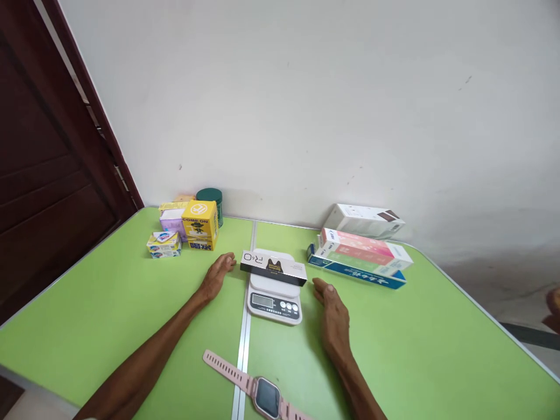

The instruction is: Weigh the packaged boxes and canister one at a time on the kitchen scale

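A pink watch (pixel 262 392) lay at the near edge of the green surface (pixel 109 315). Farther in, both hands rested flat with fingers spread, holding nothing: the left hand (pixel 216 274) and right hand (pixel 333 309) flanked the scale (pixel 275 297), where a black box (pixel 273 267) already sat. Other boxes waited along the far edge.
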